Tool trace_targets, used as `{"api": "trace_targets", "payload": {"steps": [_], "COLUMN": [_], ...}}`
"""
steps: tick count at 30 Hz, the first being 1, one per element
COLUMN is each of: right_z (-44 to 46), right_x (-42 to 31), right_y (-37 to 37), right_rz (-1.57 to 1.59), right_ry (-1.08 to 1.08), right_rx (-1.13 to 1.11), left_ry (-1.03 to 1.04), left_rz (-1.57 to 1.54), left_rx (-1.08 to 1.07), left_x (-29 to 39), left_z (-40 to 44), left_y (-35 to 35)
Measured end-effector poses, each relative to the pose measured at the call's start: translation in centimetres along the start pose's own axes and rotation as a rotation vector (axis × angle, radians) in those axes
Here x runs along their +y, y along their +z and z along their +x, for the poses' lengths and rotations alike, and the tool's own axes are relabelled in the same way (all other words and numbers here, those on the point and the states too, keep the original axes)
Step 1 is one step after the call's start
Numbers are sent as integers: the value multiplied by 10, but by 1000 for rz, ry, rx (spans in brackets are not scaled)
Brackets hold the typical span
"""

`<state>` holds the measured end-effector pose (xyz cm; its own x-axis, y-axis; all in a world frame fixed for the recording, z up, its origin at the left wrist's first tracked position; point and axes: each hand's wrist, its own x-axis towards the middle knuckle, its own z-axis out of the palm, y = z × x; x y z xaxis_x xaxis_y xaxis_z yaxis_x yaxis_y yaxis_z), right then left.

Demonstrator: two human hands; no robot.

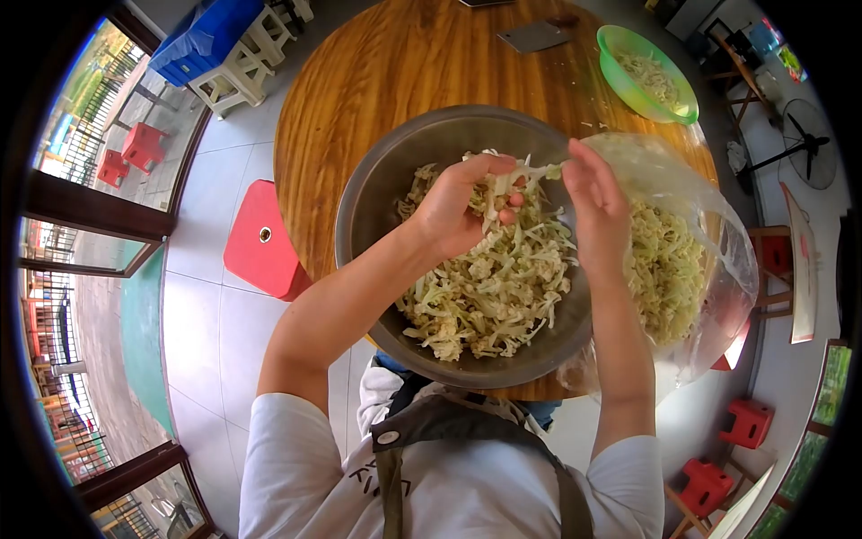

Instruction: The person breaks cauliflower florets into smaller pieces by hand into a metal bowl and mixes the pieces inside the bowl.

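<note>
A wide steel bowl [359, 202] in front of me holds a heap of chopped pale green and cream vegetable [489, 301], which looks like cauliflower. Over the heap, my left hand [462, 211] is palm up with its fingers curled around some cauliflower pieces [492, 196]. My right hand [600, 202] is above the bowl's right rim. Its fingertips meet the end of a pale stem piece [541, 171] that stretches across from my left hand; its grip is partly hidden. To the right, a clear plastic bag [732, 260] contains more of the chopped vegetable.
The bowl and bag stand on a round wooden table [359, 81]. Farther back are a green basin [620, 81] of shredded vegetable and a grey cleaver blade [534, 37]. A red stool [260, 238] is left of the table; a fan [808, 144] stands at the right.
</note>
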<state>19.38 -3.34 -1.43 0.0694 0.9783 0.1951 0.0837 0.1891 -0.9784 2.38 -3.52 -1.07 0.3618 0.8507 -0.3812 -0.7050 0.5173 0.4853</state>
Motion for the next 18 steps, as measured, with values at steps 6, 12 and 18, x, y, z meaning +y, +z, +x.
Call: {"api": "trace_targets", "payload": {"steps": [6,12,18], "right_z": [-8,-5,0], "right_x": [0,6,9], "right_y": [1,-3,-3], "right_rz": [50,213,0], "right_ry": [-22,-89,-104], "right_rx": [-194,-67,17], "left_ry": [-18,8,4], "left_rz": [56,46,44], "left_rx": [-10,46,32], "left_x": [0,-2,2], "left_z": [0,0,3], "left_y": [0,3,-2]}}
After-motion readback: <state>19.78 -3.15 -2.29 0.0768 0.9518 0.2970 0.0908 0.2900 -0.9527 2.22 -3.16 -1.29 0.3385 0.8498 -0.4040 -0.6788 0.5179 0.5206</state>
